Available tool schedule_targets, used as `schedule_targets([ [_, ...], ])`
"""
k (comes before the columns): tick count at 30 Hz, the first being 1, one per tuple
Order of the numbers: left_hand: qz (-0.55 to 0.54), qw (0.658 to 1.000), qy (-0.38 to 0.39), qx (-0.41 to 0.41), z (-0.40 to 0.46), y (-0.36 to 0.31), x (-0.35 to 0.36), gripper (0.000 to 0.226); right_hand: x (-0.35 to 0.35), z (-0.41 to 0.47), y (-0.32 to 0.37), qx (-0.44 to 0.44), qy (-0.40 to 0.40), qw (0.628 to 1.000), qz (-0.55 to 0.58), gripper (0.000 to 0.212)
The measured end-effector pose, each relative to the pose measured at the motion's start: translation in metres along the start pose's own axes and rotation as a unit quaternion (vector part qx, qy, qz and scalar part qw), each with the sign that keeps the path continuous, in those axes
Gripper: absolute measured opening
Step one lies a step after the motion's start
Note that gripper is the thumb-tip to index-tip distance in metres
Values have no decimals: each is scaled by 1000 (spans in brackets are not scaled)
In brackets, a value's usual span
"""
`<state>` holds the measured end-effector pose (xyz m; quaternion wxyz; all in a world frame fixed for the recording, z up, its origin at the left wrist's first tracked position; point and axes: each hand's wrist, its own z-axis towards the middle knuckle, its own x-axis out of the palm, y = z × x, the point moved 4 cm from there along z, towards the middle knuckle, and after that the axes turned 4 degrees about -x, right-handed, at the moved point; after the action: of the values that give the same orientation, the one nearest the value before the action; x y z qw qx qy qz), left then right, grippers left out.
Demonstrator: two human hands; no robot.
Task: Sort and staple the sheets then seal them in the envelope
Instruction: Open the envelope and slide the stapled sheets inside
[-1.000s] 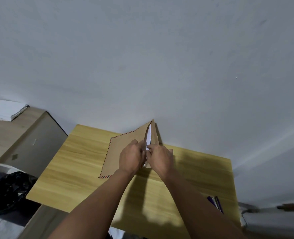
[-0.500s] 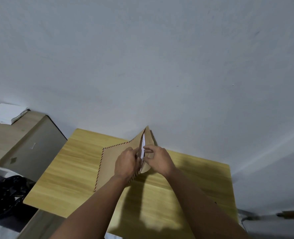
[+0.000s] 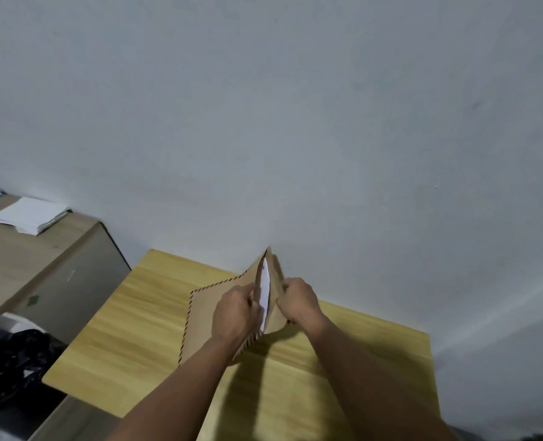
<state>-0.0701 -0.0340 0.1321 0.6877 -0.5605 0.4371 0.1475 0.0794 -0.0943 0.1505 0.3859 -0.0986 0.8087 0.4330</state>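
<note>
A brown envelope [image 3: 205, 316] with a red-and-blue striped border is held above the wooden table [image 3: 130, 338], its mouth pointing up and to the right. White sheets [image 3: 265, 288] show inside the open mouth. My left hand [image 3: 235, 311] grips the envelope's near side at the mouth. My right hand [image 3: 297, 300] pinches the brown flap [image 3: 276, 313] on the other side, pulling it away from the sheets. The staple on the sheets is hidden.
A lower grey-brown cabinet [image 3: 25, 265] stands left of the table with a stack of white paper [image 3: 30, 214] on top. A black plastic bag [image 3: 9, 364] lies on the floor at lower left. The white wall [image 3: 295, 122] rises right behind the table.
The envelope has shifted slightly left and lower. My hands have moved apart, the right one drawing the flap away, so the mouth gapes wider and more of the white sheets shows.
</note>
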Motion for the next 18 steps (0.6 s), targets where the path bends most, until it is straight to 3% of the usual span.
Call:
schedule_targets([
  [5, -19, 999, 13, 41, -9, 5, 7, 41, 1, 7, 5, -90, 55, 981, -164, 31],
  [10, 11, 999, 38, -3, -3, 41, -3, 47, -4, 29, 18, -141, 51, 932, -330, 25],
  [18, 76, 996, 56, -3, 36, 102, -31, 38, 45, 58, 46, -153, -7, 936, -316, 32],
])
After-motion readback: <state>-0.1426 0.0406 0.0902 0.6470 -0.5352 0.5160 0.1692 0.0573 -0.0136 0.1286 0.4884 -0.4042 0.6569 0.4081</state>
